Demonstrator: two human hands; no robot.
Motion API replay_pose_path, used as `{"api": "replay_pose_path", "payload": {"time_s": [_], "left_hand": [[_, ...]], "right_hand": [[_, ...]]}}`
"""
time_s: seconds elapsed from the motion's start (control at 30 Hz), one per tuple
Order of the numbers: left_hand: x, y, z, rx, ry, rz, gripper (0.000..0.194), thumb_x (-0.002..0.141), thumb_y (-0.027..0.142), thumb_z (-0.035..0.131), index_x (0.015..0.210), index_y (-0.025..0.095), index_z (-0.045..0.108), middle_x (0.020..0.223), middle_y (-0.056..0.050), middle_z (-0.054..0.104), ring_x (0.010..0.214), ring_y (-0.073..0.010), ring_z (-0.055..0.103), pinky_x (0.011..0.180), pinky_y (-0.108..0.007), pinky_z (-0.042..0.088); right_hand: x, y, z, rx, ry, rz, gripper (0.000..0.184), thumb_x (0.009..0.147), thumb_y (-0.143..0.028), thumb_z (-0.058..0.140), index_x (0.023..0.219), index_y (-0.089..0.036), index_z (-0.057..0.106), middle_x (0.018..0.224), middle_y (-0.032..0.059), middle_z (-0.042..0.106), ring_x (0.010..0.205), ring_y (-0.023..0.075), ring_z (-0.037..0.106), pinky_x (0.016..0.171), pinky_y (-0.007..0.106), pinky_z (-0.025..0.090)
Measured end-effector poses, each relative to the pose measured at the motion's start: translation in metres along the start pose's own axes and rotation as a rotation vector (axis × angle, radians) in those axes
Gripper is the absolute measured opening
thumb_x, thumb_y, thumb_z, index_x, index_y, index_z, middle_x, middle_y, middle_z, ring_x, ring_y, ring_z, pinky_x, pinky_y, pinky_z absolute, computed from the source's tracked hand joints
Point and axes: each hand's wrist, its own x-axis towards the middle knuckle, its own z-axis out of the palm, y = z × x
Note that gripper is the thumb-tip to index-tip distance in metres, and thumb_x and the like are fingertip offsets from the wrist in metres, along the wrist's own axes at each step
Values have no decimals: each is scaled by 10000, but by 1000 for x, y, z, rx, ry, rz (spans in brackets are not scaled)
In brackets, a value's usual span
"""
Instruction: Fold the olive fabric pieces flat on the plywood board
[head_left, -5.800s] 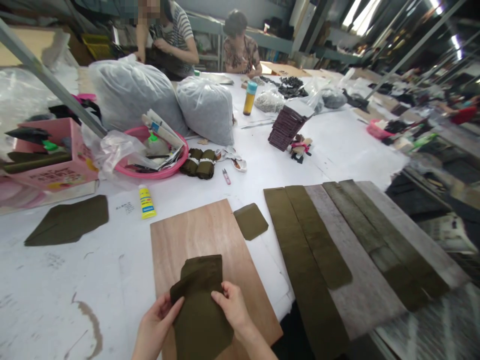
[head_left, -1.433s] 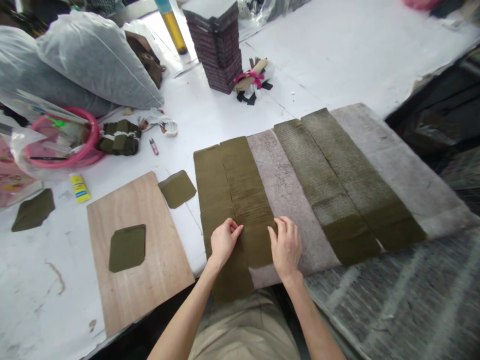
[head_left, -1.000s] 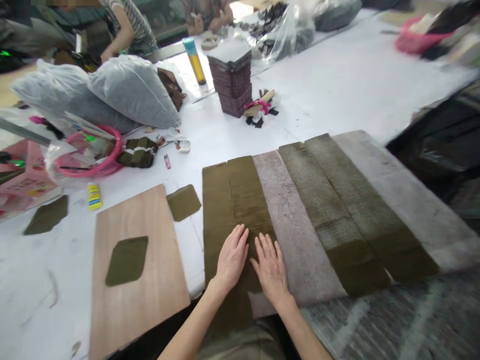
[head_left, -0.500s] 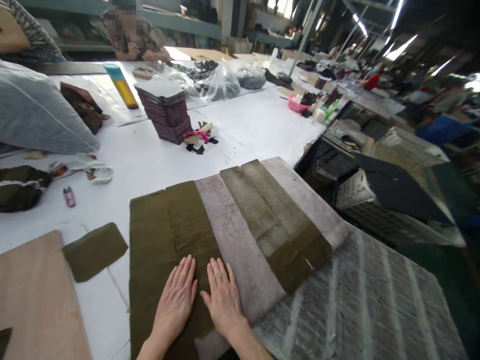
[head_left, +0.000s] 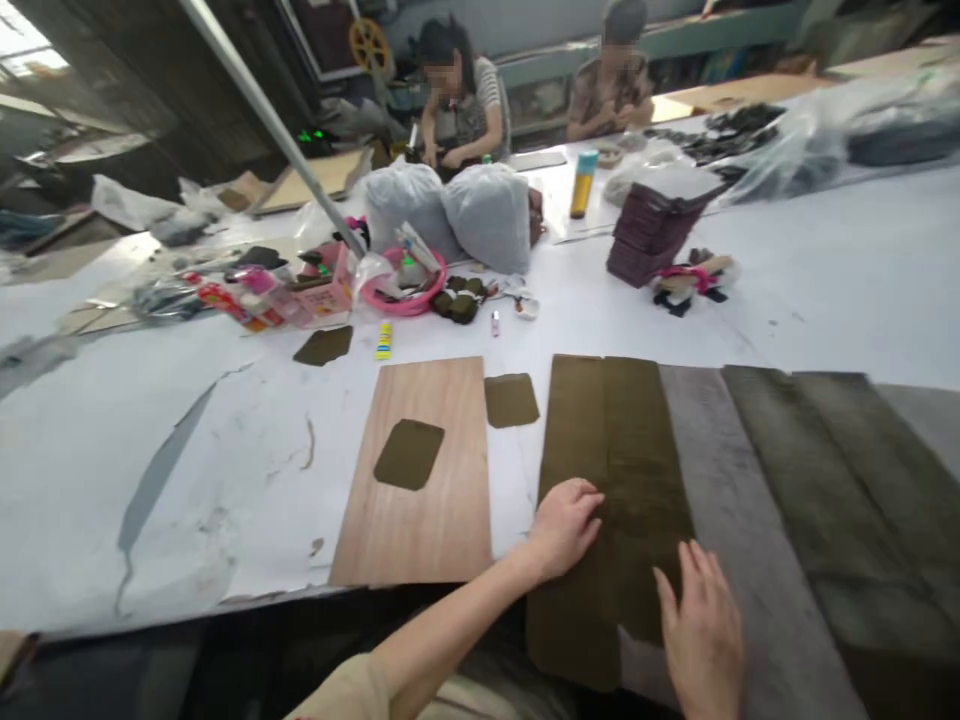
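Olive-green fabric panels [head_left: 577, 440] lie flat in front of me on a greyish-mauve sheet [head_left: 720, 440]. My left hand [head_left: 566, 525] rests on the left panel, fingers slightly bent and holding nothing. Over the right edge of the same green fabric is my right hand [head_left: 705, 625], with thumb and fingers apart. Farther right, a darker green pair of panels [head_left: 825, 480] lies across the sheet. A small green fabric piece [head_left: 512, 400] sits left of the panels. Another green piece [head_left: 409, 454] lies on a wooden board [head_left: 457, 520].
Beyond the board are a glue stick [head_left: 384, 341], a pink basket [head_left: 405, 300] and stuffed grey bags [head_left: 491, 215]. A stack of dark purple pieces [head_left: 652, 240] stands farther back near a spray can [head_left: 583, 185]. Two people sit across the white table [head_left: 247, 450]; a metal pole [head_left: 277, 130] rises at left.
The view has swung left, bringing the board and pink basket into sight. Both hands lay flat on the green fabric; now the left one is bent and farther apart from the right.
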Motion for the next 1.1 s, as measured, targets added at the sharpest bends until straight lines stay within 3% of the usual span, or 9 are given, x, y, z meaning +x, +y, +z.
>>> {"api": "replay_pose_path", "payload": {"time_s": [0.07, 0.13, 0.3, 0.4, 0.47, 0.57, 0.7, 0.83, 1.1], "left_hand": [[-28, -22, -34, -35, 5, -47, 243, 838, 178, 520, 1074, 194, 574, 1063, -84, 592, 1039, -197, 547, 904, -351, 484], [-64, -51, -71, -31, 5, -110, 188, 845, 151, 495, 1011, 183, 578, 999, -74, 590, 973, -190, 552, 849, -335, 492], [-145, -140, -164, 75, 88, -305, 170, 867, 120, 437, 953, 192, 565, 944, -54, 577, 929, -183, 539, 810, -336, 477], [-162, -188, -209, 168, 116, -368, 147, 887, 162, 434, 952, 189, 563, 945, -58, 583, 933, -189, 538, 829, -351, 466], [-160, -214, -228, 221, 89, -372, 161, 894, 166, 422, 968, 191, 563, 959, -59, 586, 942, -187, 537, 845, -347, 460], [-152, -240, -242, 327, -19, -339, 175, 889, 173, 434, 998, 194, 570, 1001, -66, 581, 970, -195, 530, 861, -341, 447], [-150, -255, -241, 439, -126, -292, 188, 858, 209, 513, 1037, 194, 570, 1048, -69, 563, 978, -213, 520, 856, -351, 427], [-158, -256, -235, 463, -112, -260, 211, 858, 204, 516, 1064, 196, 561, 1082, -77, 560, 1001, -228, 505, 848, -365, 409], [-160, -256, -228, 484, -104, -282, 231, 869, 196, 488, 1087, 202, 561, 1117, -90, 561, 1021, -241, 505, 857, -375, 407]], "right_hand": [[-1, -39, 1, 57, -11, -9, 539, 934, -446, 343, 1368, -131, 399, 1337, 187, 482, 1253, 324, 427, 997, 502, 381], [-4, -95, 10, 114, -72, -37, 449, 937, -388, 367, 1315, -162, 457, 1277, 157, 536, 1181, 291, 494, 977, 466, 413], [3, -259, 72, 289, -414, -210, 345, 907, -165, 359, 1203, -180, 536, 1190, 110, 585, 1100, 210, 545, 936, 372, 466], [24, -338, 114, 285, -505, -230, 379, 861, -96, 406, 1208, -168, 539, 1216, 110, 561, 1101, 217, 535, 934, 380, 456], [37, -372, 136, 245, -507, -216, 388, 856, -93, 430, 1224, -164, 531, 1240, 124, 538, 1114, 228, 519, 925, 397, 450], [40, -394, 155, 135, -534, -185, 372, 853, -83, 443, 1196, -171, 557, 1204, 140, 550, 1081, 242, 518, 871, 412, 461], [21, -392, 153, 38, -542, -239, 398, 866, -54, 398, 1184, -217, 574, 1201, 120, 549, 1076, 234, 497, 870, 394, 444], [26, -390, 145, 67, -595, -274, 295, 862, -97, 464, 1078, -233, 613, 1102, 76, 572, 995, 202, 511, 824, 329, 449], [46, -375, 145, 147, -589, -230, 220, 859, -121, 496, 1017, -224, 610, 1027, 54, 572, 958, 189, 511, 801, 315, 433]]}}
